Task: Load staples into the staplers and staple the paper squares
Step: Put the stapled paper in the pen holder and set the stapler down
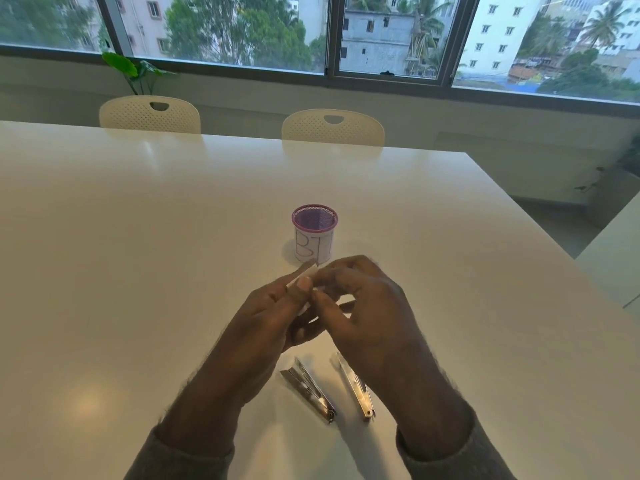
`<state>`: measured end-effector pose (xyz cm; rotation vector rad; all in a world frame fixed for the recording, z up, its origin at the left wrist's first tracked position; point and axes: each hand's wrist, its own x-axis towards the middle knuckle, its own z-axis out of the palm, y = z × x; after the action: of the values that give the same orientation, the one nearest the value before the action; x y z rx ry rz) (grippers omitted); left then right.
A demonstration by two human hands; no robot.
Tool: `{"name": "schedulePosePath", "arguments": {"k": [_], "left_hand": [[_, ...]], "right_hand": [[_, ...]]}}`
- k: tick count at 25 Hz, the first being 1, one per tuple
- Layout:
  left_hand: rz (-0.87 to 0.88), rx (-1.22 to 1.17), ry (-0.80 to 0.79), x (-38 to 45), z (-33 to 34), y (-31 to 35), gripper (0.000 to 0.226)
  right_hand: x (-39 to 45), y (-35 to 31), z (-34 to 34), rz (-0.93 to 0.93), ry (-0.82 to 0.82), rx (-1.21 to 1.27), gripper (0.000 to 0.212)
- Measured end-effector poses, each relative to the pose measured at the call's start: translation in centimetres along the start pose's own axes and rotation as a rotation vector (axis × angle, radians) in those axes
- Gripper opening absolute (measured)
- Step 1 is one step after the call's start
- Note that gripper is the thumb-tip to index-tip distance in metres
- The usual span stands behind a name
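Both hands, left hand (277,306) and right hand (360,303), pinching a small white paper piece (304,271), long axis slanting up-right.

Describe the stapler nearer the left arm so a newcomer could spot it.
On the white table, look below the mesh cup, between the two forearms. Two metal staplers lie there; this stapler is the left one, splayed open in a V, unlike its slimmer neighbour.

Office meeting room. Long white bench (173,209), two perforated white chairs (149,114) tucked at far side, wide window (221,29) overlooking buildings, potted plant (133,69) far left.
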<state>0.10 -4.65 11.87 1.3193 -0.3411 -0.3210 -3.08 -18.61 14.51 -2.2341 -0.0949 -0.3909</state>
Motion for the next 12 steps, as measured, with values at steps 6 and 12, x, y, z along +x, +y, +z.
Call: {"name": "schedulePosePath", "arguments": {"k": [6,12], "left_hand": [[-0.116,0.054,-0.074,0.5,-2.7,-2.4,0.049],[-0.016,0.775,0.313,2.2,-6.7,-5.6,0.045]], "right_hand": [[0.9,2.4,1.6,0.162,-0.082,0.092,0.007],[6.6,4.5,0.8,0.207,0.181,0.364,0.025]]}}
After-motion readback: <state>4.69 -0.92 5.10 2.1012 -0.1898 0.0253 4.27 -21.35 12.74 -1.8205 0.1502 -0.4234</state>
